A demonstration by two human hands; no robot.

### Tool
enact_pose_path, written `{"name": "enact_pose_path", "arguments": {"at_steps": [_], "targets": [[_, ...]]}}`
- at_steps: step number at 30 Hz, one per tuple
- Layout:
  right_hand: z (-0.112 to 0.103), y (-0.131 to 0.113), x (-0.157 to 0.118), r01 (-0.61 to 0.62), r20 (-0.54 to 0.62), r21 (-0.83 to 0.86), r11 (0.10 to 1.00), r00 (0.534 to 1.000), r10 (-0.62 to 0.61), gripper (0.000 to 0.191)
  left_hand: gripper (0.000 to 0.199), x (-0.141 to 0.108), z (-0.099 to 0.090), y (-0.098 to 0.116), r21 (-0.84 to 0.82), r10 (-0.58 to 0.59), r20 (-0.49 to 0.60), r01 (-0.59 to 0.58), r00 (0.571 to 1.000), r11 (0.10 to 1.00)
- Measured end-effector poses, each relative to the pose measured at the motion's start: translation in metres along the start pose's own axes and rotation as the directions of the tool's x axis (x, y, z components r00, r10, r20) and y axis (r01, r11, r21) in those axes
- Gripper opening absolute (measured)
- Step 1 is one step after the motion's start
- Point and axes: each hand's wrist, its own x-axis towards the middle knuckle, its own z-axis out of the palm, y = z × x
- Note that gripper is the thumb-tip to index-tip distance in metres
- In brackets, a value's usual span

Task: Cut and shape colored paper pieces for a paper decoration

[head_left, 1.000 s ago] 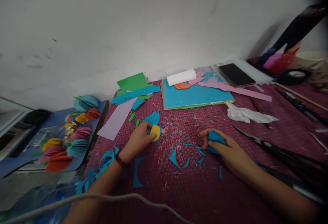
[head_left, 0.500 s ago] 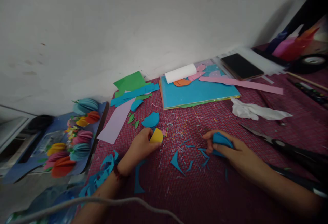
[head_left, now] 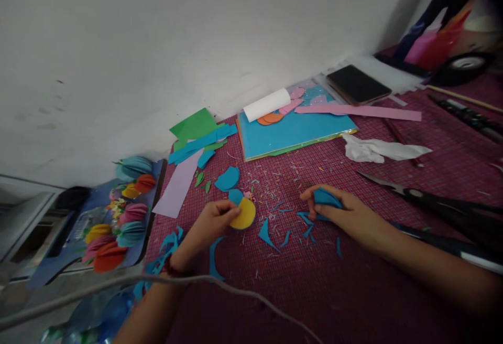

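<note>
My left hand (head_left: 212, 226) pinches the edge of a yellow paper circle (head_left: 244, 214), which faces up just over the tablecloth. A small blue paper piece (head_left: 236, 196) shows right behind the circle; whether it is loose cannot be made out. Curled around a bent blue paper piece (head_left: 327, 199), my right hand (head_left: 351, 215) rests to the right of the scraps. Between the hands lie thin blue offcuts (head_left: 268, 235) and tiny paper shreds. Folded blue half-rounds (head_left: 228, 179) and small green paper leaves (head_left: 200, 179) lie beyond my left hand.
Large black-handled scissors (head_left: 416, 194) lie to the right, near a crumpled white tissue (head_left: 377, 149). Coloured sheets (head_left: 291, 134), a white paper roll (head_left: 267, 105) and a phone (head_left: 358, 84) are at the back. Paper balls (head_left: 133, 168) sit at left; a grey cable (head_left: 196, 279) crosses the foreground.
The yellow circle has turned in my left hand and now shows nearly whole instead of partly hidden. My right hand still grips the blue paper. The camera view has shifted slightly.
</note>
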Motion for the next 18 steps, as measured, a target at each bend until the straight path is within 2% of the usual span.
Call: {"name": "enact_pose_path", "arguments": {"at_steps": [1,2,3,5,6,8,13,15,18], "targets": [[0.000,0.000,0.000,0.008,0.001,-0.002,1.000,1.000,-0.008,0.023,0.029,0.000,0.003,-0.004,0.049,0.007,0.005,-0.007,1.000,0.999],[0.000,0.001,0.000,0.015,0.002,-0.002,1.000,1.000,-0.015,0.023,0.026,0.000,0.005,-0.008,0.118,0.028,-0.041,-0.023,0.999,0.993],[0.000,0.001,0.000,0.021,0.002,-0.002,1.000,1.000,-0.021,0.022,0.024,0.001,0.005,-0.012,0.209,0.068,-0.128,-0.041,0.989,0.977],[0.001,0.002,0.000,0.029,0.002,-0.004,1.000,1.000,-0.029,0.022,0.029,0.004,0.002,-0.017,0.415,0.176,-0.286,-0.044,0.942,0.909],[0.001,0.003,0.000,0.030,0.004,-0.004,1.000,1.000,-0.030,0.021,0.033,0.005,0.001,-0.019,0.501,0.220,-0.314,-0.035,0.924,0.865],[0.001,0.003,0.000,0.026,0.010,-0.003,1.000,1.000,-0.026,0.022,0.040,0.006,-0.001,-0.020,0.593,0.227,-0.290,-0.012,0.930,0.805],[0.001,0.002,0.000,0.023,0.016,-0.003,1.000,1.000,-0.023,0.021,0.029,0.007,0.006,-0.017,0.547,0.081,-0.253,0.073,0.964,0.834],[0.001,0.001,0.000,0.024,0.012,-0.008,1.000,1.000,-0.024,0.020,0.022,0.008,0.007,-0.017,0.502,0.065,-0.211,0.051,0.975,0.864],[0.001,0.000,-0.001,0.025,0.011,-0.023,0.999,1.000,-0.025,0.019,0.028,0.010,0.005,-0.018,0.379,0.109,-0.151,-0.044,0.983,0.924]]}}
